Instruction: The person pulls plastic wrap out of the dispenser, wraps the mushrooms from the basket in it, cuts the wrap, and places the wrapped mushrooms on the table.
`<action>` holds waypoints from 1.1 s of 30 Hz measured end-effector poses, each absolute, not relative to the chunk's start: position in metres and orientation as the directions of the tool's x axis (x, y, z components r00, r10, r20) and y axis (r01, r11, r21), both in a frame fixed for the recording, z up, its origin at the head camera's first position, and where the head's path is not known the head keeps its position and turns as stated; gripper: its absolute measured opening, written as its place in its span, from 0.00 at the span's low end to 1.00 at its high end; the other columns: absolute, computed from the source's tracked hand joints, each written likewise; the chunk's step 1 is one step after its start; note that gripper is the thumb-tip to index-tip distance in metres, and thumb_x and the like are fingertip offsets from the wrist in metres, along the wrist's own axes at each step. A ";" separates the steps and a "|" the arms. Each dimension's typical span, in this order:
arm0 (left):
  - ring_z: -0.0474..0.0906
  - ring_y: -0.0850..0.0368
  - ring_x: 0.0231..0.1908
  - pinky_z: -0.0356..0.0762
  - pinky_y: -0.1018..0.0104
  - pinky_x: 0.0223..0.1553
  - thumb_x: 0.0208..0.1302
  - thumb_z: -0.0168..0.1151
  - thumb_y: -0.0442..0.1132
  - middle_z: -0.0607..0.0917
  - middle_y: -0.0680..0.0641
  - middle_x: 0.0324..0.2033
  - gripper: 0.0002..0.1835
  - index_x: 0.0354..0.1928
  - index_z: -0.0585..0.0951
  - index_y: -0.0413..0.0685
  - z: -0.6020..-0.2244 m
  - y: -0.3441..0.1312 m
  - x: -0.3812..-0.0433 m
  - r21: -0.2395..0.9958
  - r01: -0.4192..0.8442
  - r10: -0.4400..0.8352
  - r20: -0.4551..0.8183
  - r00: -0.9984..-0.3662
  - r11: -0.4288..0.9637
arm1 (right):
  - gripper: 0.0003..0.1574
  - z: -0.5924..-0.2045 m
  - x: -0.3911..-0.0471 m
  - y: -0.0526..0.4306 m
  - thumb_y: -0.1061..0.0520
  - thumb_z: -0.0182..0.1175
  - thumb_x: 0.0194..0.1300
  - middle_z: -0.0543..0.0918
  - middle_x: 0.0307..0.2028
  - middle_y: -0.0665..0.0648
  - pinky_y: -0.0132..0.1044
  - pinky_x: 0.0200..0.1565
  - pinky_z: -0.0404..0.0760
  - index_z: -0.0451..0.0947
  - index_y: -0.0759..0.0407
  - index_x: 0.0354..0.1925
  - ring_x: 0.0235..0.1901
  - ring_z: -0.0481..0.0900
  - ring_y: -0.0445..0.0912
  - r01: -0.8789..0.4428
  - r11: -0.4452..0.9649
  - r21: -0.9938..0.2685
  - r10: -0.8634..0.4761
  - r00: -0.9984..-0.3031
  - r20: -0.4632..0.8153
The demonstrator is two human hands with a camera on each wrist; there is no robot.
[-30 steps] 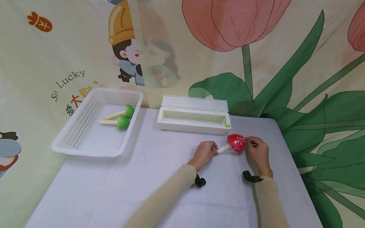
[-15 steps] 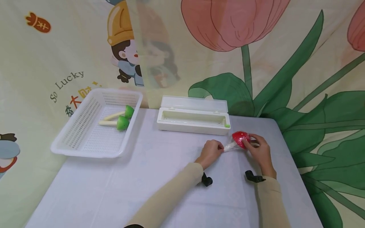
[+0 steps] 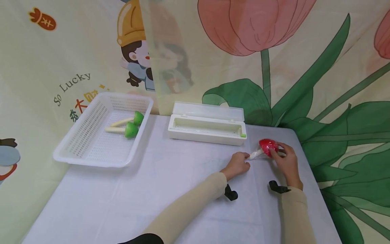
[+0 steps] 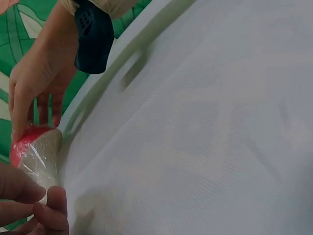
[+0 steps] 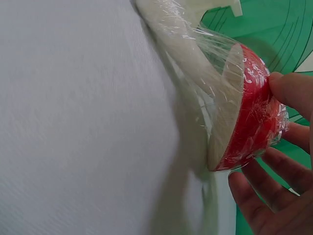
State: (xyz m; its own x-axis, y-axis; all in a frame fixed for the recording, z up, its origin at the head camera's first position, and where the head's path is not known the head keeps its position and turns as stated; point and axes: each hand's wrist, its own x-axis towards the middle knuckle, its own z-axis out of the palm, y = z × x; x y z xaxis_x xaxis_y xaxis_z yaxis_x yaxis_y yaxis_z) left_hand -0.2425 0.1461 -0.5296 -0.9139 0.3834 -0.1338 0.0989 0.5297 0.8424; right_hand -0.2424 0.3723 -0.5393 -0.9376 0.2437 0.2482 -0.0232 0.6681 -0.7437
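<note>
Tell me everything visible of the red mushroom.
The red mushroom has a domed red cap, pale underside and whitish stem, in shiny clear film. Held sideways, cap to the right, it is right of the white box. The right hand grips the cap; the left hand pinches the wrapped stem end.

The mushroom stem (image 5: 183,54) runs off the right wrist view.

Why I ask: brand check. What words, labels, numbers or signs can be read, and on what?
"So Lucky": on the backdrop.
"大": red, on the backdrop below; characters flanking it unclear.
Pouch print on the backdrop: mark too small to read.
Basket, white box, mushroom: none readable.
</note>
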 end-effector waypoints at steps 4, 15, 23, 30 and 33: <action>0.75 0.61 0.42 0.76 0.75 0.44 0.62 0.60 0.28 0.81 0.44 0.65 0.28 0.66 0.77 0.37 -0.528 0.155 -0.245 0.857 0.072 0.397 -0.160 -0.904 0.511 | 0.31 -0.538 -0.247 0.380 0.54 0.65 0.71 0.74 0.63 0.72 0.09 0.41 0.65 0.74 0.69 0.65 0.54 0.79 0.64 -0.029 0.684 -0.729 0.246 -0.931 0.268; 0.80 0.62 0.20 0.79 0.71 0.23 0.61 0.59 0.23 0.77 0.41 0.65 0.39 0.76 0.64 0.40 -0.526 0.174 -0.242 0.903 0.006 0.504 -0.234 -0.831 0.429 | 0.33 -0.534 -0.256 0.397 0.50 0.61 0.73 0.72 0.66 0.70 0.15 0.42 0.66 0.72 0.66 0.69 0.59 0.77 0.64 0.066 0.666 -0.743 0.316 -0.927 0.201; 0.80 0.63 0.21 0.77 0.71 0.24 0.63 0.58 0.24 0.64 0.50 0.77 0.41 0.79 0.62 0.46 -0.524 0.179 -0.240 0.911 -0.006 0.535 -0.247 -0.808 0.412 | 0.34 -0.531 -0.259 0.397 0.51 0.60 0.74 0.72 0.68 0.69 0.41 0.54 0.81 0.69 0.66 0.71 0.62 0.76 0.64 0.106 0.656 -0.748 0.353 -0.918 0.180; 0.81 0.63 0.24 0.80 0.72 0.27 0.62 0.60 0.24 0.64 0.46 0.77 0.39 0.76 0.67 0.48 -0.528 0.177 -0.238 0.904 0.073 0.549 -0.190 -0.814 0.421 | 0.31 -0.530 -0.259 0.397 0.54 0.60 0.72 0.74 0.66 0.71 0.37 0.50 0.72 0.72 0.67 0.68 0.62 0.72 0.63 0.062 0.666 -0.744 0.366 -0.895 0.254; 0.85 0.63 0.45 0.81 0.74 0.47 0.64 0.61 0.28 0.73 0.47 0.72 0.34 0.74 0.71 0.47 -0.529 0.173 -0.237 0.868 0.210 0.575 -0.102 -0.812 0.449 | 0.30 -0.528 -0.258 0.395 0.54 0.60 0.72 0.74 0.64 0.71 0.45 0.53 0.73 0.74 0.67 0.66 0.63 0.70 0.62 0.034 0.674 -0.738 0.370 -0.880 0.297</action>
State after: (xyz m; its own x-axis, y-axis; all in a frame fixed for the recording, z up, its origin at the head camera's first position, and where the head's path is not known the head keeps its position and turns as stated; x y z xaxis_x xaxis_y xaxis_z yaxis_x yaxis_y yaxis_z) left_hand -0.2368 0.1735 -0.5288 -0.8117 0.5751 -0.1017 0.2097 0.4495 0.8683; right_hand -0.2584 0.3949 -0.5276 -0.8802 0.3699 0.2974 0.0336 0.6735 -0.7384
